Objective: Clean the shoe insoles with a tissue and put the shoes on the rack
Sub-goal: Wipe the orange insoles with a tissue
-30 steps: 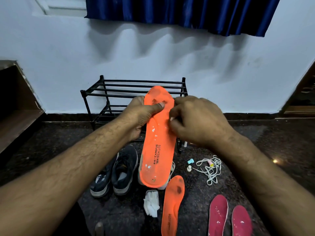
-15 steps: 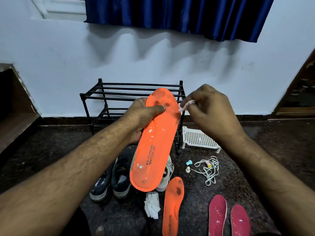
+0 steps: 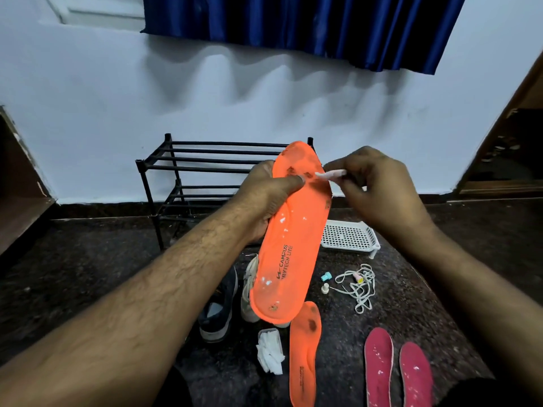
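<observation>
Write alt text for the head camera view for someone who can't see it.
A left hand holds up an orange insole while the right hand pinches a rolled tissue at its stained toe end. Below on the dark floor lie another orange insole, two red insoles, shoes and a black rack.

The held insole [image 3: 289, 236] was bright orange with black lettering, dark smudges and white flecks, a second orange insole [image 3: 304, 353] lay lower centre, two red insoles [image 3: 396, 368] speckled white sat lower right, the rack [image 3: 205, 171] was black, and the curtain [image 3: 308, 24] deep blue.
</observation>
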Tool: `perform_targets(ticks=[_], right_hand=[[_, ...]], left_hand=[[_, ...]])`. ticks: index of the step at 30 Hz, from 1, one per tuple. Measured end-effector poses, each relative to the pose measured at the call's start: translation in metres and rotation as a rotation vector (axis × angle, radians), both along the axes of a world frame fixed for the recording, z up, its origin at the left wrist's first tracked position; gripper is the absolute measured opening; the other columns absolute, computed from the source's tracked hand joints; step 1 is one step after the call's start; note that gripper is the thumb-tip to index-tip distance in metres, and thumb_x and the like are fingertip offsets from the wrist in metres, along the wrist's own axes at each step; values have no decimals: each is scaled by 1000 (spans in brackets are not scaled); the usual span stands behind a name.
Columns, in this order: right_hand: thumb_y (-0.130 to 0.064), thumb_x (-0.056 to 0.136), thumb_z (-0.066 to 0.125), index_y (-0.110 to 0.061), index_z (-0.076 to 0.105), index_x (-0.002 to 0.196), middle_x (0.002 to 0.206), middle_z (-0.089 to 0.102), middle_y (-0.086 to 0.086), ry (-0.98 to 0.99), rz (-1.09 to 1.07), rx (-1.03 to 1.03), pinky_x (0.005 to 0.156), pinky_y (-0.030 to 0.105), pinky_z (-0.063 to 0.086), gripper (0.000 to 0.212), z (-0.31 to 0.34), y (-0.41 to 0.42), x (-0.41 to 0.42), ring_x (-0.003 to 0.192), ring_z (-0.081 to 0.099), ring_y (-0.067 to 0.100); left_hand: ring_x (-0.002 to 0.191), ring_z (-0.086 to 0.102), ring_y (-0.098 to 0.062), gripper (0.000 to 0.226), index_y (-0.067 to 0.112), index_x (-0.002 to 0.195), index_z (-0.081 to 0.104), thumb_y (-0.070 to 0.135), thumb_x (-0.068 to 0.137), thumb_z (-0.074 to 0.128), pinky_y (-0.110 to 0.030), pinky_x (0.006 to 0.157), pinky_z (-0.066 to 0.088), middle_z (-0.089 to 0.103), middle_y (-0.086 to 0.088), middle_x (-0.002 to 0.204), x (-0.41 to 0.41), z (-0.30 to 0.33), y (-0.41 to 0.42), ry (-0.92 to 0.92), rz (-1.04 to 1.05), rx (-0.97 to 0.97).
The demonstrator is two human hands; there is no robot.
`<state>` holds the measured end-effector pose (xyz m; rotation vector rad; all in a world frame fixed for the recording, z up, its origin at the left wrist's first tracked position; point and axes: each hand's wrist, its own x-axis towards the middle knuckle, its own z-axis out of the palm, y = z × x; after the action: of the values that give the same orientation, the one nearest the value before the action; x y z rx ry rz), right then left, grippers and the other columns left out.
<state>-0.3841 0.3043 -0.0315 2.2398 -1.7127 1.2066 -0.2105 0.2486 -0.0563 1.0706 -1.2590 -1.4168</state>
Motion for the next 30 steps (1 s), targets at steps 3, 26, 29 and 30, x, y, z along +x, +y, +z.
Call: perform_targets(ticks=[3,26,29,30], right_hand=[[-6,87,72,-22,80,102,87,59,-16,119,212,167,73,4,37,23,-3,2,9,78,57,-12],[-11,84,65,-31,77,92,86,56,-12,228,375,179,70,17,44,24,-1,15,22,76,57,2],[-29,80,50,-22,65,64,74,57,-8,206,232,171,65,38,48,22,6,16,15,67,58,9],[-27,79,48,-20,64,63,73,59,-4,121,204,130,66,40,49,24,8,16,13,68,60,14]], left_hand=[[61,63,-23,14,4,103,65,2,89,68,-37,63,57,68,-17,85,1,-1,1,39,22,-13],[60,65,-20,26,0,113,63,7,89,71,-33,59,57,70,-13,85,15,-2,-7,-58,47,-28],[64,67,-22,24,1,113,63,6,90,70,-36,61,60,71,-15,89,16,-2,-7,-56,36,-32],[68,68,-24,27,1,114,63,8,90,71,-40,65,61,73,-16,92,16,-2,-8,-58,36,-27]])
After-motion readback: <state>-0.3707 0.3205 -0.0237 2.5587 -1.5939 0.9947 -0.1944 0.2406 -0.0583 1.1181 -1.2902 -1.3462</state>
